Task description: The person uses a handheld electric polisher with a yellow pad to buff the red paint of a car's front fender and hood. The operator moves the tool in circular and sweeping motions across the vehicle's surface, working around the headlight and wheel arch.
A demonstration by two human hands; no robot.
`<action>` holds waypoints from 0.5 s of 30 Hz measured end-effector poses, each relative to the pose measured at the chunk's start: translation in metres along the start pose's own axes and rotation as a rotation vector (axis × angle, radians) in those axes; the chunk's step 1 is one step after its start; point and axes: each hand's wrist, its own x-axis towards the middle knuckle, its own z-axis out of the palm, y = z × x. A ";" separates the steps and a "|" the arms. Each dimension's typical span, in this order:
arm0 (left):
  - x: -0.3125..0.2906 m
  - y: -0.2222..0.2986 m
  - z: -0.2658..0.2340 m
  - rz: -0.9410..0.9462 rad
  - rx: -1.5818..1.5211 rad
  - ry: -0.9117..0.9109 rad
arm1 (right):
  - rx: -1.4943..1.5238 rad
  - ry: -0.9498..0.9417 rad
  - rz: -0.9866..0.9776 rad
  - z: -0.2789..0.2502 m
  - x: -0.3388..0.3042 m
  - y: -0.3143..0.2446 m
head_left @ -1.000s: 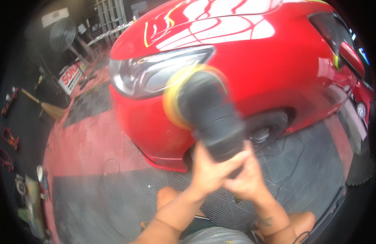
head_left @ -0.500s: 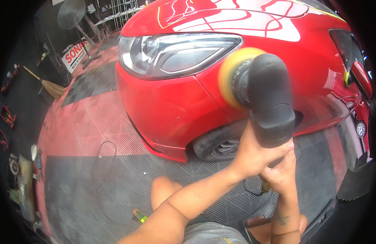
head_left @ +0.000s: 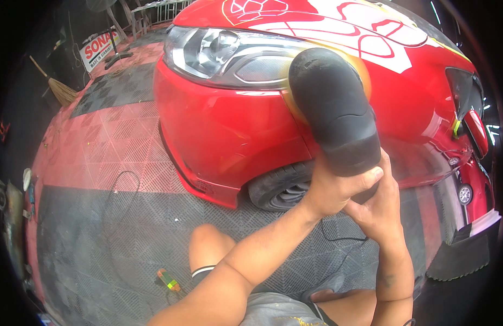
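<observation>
A black power polisher (head_left: 334,103) is gripped in both my hands. My left hand (head_left: 333,187) wraps round the body behind its head. Close against it on the right, my right hand (head_left: 377,209) is closed round the handle. The polisher's yellow pad (head_left: 362,70) is mostly hidden behind the tool head and looks blurred. It sits at the front fender of a red car (head_left: 224,127), overlapping the outer end of the headlight (head_left: 262,60). Whether the pad presses on the paint is hidden from here.
The front tyre (head_left: 278,187) is below the polisher. A black cable (head_left: 338,238) lies on the grey and red tiled floor (head_left: 115,228). An orange and green object (head_left: 168,280) lies beside my left knee (head_left: 208,247). A broom (head_left: 61,91) and a sign board (head_left: 97,50) stand at far left.
The polisher has moved left toward the headlight and turned, so its pad, earlier seen from the side, is now mostly behind the head. Both hands keep their grip. The view has shifted slightly.
</observation>
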 end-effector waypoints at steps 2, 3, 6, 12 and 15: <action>0.004 0.002 -0.001 0.006 -0.001 -0.004 | -0.027 0.004 0.005 0.000 0.003 -0.005; 0.006 0.002 -0.002 0.007 0.001 -0.010 | -0.017 0.011 0.008 -0.001 0.004 -0.006; 0.008 0.004 -0.002 -0.008 0.003 -0.012 | 0.001 0.017 0.016 0.000 0.007 -0.005; 0.005 0.007 -0.004 0.013 -0.029 -0.016 | -0.010 -0.009 0.030 0.001 0.004 -0.008; 0.004 0.006 -0.006 0.006 -0.018 -0.017 | 0.014 0.005 0.042 0.003 0.004 -0.012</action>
